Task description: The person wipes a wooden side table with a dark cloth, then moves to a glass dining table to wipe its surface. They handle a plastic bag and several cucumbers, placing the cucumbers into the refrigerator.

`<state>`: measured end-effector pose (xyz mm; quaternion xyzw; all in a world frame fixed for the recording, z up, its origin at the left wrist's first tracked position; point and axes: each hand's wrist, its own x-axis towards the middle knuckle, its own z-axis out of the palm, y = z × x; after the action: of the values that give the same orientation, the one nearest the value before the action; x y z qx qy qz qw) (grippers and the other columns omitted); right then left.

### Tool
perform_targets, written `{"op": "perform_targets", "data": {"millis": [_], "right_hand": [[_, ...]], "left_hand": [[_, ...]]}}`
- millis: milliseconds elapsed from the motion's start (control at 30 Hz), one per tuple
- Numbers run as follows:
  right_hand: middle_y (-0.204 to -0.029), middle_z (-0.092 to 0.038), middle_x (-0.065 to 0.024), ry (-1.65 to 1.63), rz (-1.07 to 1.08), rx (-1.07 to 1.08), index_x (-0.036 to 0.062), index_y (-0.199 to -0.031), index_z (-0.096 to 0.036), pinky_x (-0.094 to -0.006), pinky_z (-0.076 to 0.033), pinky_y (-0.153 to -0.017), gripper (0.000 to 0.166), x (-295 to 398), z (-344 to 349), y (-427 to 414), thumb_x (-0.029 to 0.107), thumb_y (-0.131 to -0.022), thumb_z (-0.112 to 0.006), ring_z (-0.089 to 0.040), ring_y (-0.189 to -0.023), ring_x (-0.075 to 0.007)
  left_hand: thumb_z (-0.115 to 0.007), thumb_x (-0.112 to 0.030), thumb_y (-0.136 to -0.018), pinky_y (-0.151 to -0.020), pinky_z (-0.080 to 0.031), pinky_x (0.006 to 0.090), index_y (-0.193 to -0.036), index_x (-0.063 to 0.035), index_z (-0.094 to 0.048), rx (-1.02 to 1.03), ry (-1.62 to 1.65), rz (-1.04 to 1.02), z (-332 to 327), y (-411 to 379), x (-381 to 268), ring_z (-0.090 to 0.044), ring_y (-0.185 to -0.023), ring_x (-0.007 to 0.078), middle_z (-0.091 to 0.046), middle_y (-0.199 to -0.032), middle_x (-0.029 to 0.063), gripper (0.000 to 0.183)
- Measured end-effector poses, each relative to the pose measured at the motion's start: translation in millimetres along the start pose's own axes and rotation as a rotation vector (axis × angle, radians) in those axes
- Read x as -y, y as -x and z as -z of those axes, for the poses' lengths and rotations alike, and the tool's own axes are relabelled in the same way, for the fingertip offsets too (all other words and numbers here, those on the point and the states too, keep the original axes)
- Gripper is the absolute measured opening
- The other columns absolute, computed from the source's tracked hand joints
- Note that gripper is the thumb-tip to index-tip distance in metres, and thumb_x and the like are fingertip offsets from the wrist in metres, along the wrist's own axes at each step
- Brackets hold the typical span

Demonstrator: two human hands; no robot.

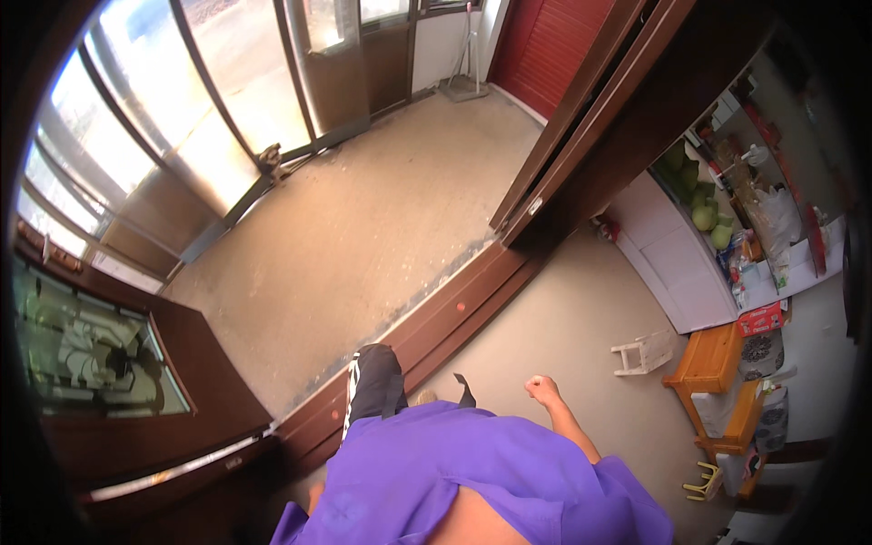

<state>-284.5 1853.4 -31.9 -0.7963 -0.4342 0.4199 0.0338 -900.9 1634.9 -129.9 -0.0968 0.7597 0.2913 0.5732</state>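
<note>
My right hand (541,390) hangs over the pale floor inside, its fingers curled in, and nothing shows in it. Only a bit of my left arm (315,496) appears by the purple sleeve; the left hand is out of view. My leg in dark trousers with white side stripes (375,381) is at the brown door sill (436,320), which runs slantwise across the doorway. A dark strap (466,391) sticks out beyond the hem of my purple top (463,449).
An open brown door leaf with a glass pane (204,368) stands at left. Beyond are glazed panels (245,75), a long-handled dustpan (463,88) and a red door (552,54). At right are a small white stool (642,353), a wooden bench (712,357), a yellow-legged stool (705,481) and a white cabinet (671,259).
</note>
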Motion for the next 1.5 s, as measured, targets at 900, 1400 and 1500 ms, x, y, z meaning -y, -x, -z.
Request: {"op": "perform_targets", "data": {"millis": [900,1400,1500], "right_hand": [[-0.081,-0.067,-0.0122,-0.101,0.23,-0.215,0.0088,-0.082,-0.068,-0.0374,-0.048,-0.071,0.025,518,254,-512,0.03,-0.079,-0.056,-0.063,-0.081,-0.0278],[-0.082,-0.067,-0.0081,-0.336,0.223,-0.653,0.0055,-0.091,-0.065,-0.0303,-0.05,-0.071,0.017,642,591,-809,0.019,-0.082,-0.062,-0.065,-0.078,-0.0182],[-0.084,-0.067,-0.0079,-0.424,0.319,-0.812,0.005,-0.093,-0.064,-0.0299,-0.05,-0.07,0.017,660,661,-855,0.018,-0.082,-0.06,-0.065,-0.078,-0.018]], "left_hand": [[-0.048,-0.031,-0.091,-0.076,-0.045,0.0354,-0.125,-0.0135,-0.048,0.558,-0.311,-0.505,-693,-13,-841,-0.062,-0.087,0.0203,-0.062,-0.103,0.006,0.038],[-0.05,-0.024,-0.087,-0.053,-0.047,0.0329,-0.111,-0.0086,-0.049,0.249,-0.429,-0.314,-942,-137,-1018,-0.06,-0.064,0.0236,-0.062,-0.088,0.0111,0.028],[-0.051,-0.022,-0.086,-0.049,-0.046,0.0318,-0.102,-0.0065,-0.053,0.285,-0.44,-0.38,-1041,-143,-1080,-0.058,-0.059,0.021,-0.061,-0.081,0.0103,0.023]]}}
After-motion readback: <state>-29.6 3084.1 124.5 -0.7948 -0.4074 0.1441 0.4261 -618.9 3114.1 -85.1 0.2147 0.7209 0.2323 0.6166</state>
